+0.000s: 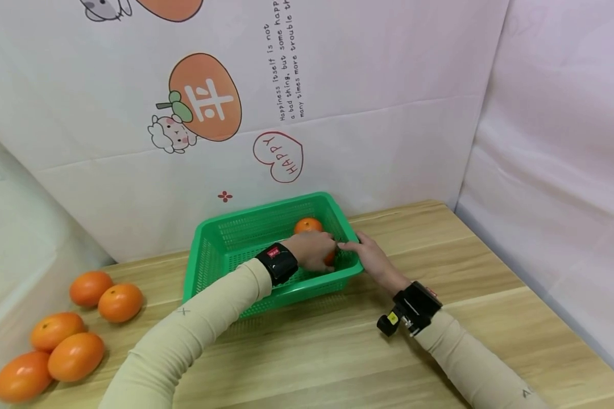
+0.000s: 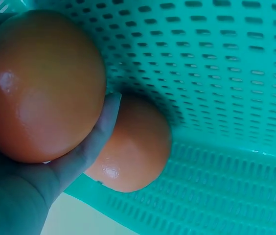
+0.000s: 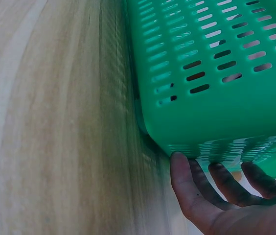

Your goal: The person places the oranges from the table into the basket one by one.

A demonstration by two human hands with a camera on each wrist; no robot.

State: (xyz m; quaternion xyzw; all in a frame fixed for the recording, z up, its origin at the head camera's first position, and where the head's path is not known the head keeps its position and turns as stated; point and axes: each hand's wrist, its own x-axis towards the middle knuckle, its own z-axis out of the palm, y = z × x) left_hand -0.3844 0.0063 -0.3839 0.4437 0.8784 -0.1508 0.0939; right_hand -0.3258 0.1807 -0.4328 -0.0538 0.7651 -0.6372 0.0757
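A green plastic basket (image 1: 200, 258) with slotted walls stands on the table against the backdrop. Inside its right end, my left hand (image 1: 312, 251) holds an orange (image 2: 45, 88), thumb and fingers curled around the fruit. Another orange (image 1: 307, 225) lies in the basket by the far right corner, partly behind the held one in the left wrist view. At the basket's right side is my right hand (image 1: 373, 258), its thumb at the rim and its fingertips (image 3: 179, 164) against the outer wall.
Several loose oranges (image 1: 77, 357) lie on the left of the wooden table (image 1: 286, 352), two of them nearer the basket. A printed white cloth (image 1: 368, 142) hangs behind, and another white cloth (image 1: 558, 170) borders the right side.
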